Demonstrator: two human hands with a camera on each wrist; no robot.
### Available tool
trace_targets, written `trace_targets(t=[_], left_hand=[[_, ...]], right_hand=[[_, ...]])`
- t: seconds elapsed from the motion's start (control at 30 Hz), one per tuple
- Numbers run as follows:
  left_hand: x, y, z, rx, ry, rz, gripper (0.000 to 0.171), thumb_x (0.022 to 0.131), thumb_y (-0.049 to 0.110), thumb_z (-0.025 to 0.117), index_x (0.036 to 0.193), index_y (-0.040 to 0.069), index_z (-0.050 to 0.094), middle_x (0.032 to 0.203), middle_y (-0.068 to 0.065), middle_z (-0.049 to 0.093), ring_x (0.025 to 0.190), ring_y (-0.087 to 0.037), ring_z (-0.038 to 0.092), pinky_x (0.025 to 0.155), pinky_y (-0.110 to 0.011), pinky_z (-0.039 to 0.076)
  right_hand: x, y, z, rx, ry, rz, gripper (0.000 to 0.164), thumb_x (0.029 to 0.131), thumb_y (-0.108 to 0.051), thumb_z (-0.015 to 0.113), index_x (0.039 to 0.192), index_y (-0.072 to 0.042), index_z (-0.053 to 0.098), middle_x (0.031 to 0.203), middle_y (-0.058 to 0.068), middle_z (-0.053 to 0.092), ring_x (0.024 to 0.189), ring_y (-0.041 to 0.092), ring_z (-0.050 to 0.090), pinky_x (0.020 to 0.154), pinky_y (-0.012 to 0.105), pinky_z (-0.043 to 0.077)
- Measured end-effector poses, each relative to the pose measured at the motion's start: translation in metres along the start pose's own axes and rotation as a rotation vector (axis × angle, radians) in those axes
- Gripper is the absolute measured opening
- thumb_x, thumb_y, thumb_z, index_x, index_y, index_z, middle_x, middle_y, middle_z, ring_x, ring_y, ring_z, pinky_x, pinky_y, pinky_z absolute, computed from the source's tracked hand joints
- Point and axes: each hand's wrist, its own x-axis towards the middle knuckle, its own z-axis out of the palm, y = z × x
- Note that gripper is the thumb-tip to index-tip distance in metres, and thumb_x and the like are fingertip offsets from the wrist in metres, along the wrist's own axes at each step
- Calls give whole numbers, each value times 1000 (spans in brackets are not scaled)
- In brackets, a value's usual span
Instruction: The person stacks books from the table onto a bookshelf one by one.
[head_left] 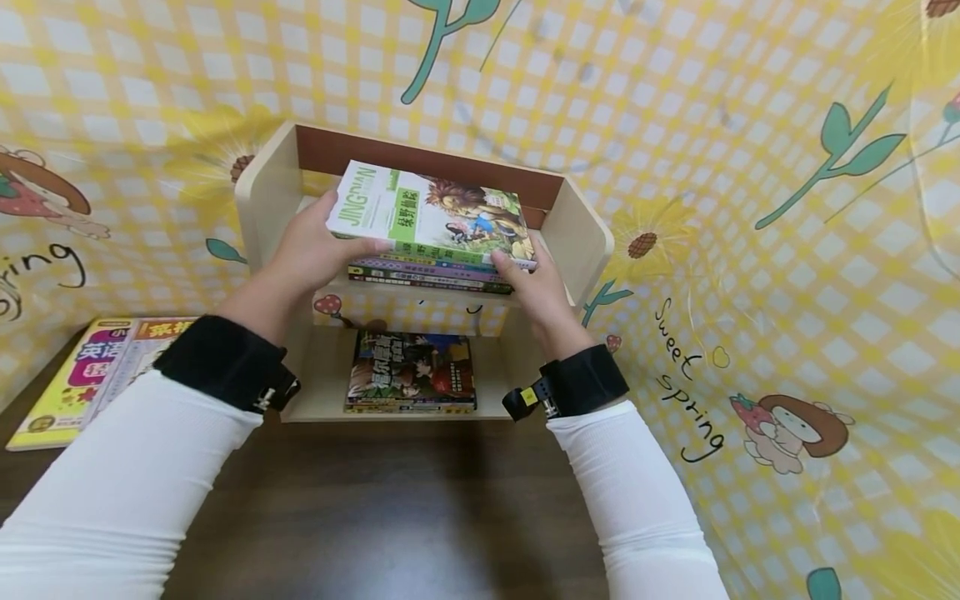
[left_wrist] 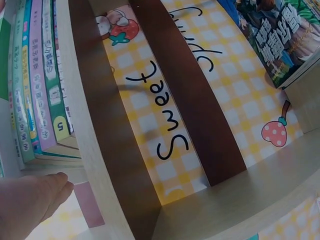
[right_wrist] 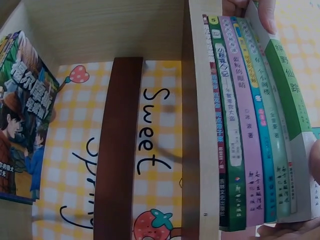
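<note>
A white-and-green paperback book [head_left: 450, 212] with a lion on its cover is held between both hands, over a stack of books [head_left: 431, 275] on the upper shelf. The left hand [head_left: 303, 246] grips its left end, thumb along the spine. At the right end, the right hand [head_left: 543, 287] holds it with the thumb on the front edge. In the right wrist view, the book's green-and-white spine [right_wrist: 287, 80] leans slightly against the stacked spines [right_wrist: 245, 125]; whether it touches them along its whole length I cannot tell.
The small wooden shelf [head_left: 581, 237] has raised sides and a brown back panel. Dark-covered comic books [head_left: 412, 375] lie on its lower level. Yellow-and-purple workbooks [head_left: 90, 375] rest at the left on the dark table [head_left: 360, 508]. A checked cloth [head_left: 720, 250] hangs behind and to the right.
</note>
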Motion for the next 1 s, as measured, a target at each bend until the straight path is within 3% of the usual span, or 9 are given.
trace_targets(t=[0.33, 0.5, 0.77, 1.0], left_hand=[[12, -4, 0, -52, -5, -34, 93, 86, 23, 75, 156, 20, 14, 144, -13, 45, 128, -30, 44, 108, -45, 33], [14, -5, 1, -32, 4, -40, 92, 86, 24, 75, 156, 20, 16, 145, -13, 44, 130, -31, 42, 109, -45, 33], [16, -10, 3, 9, 22, -24, 90, 83, 30, 76, 154, 18, 22, 142, -13, 46, 129, -31, 43, 108, -47, 34], [15, -11, 4, 11, 49, -9, 91, 82, 31, 77, 152, 13, 22, 141, -15, 44, 130, -32, 41, 109, -47, 32]], right_hand=[[12, -1, 6, 94, 30, 23, 63, 94, -29, 63, 149, -23, 34, 140, 7, 47, 128, 21, 42, 108, 39, 34], [16, -1, 7, 102, 49, 48, 64, 94, -28, 63, 149, -23, 33, 140, 6, 46, 128, 20, 42, 108, 38, 33], [18, -3, 7, 116, 51, 99, 72, 94, -28, 63, 154, -25, 23, 152, 3, 34, 137, 21, 34, 111, 40, 32], [17, 0, 9, 114, 51, 55, 63, 94, -28, 63, 150, -24, 33, 144, 5, 44, 130, 22, 41, 108, 39, 34]])
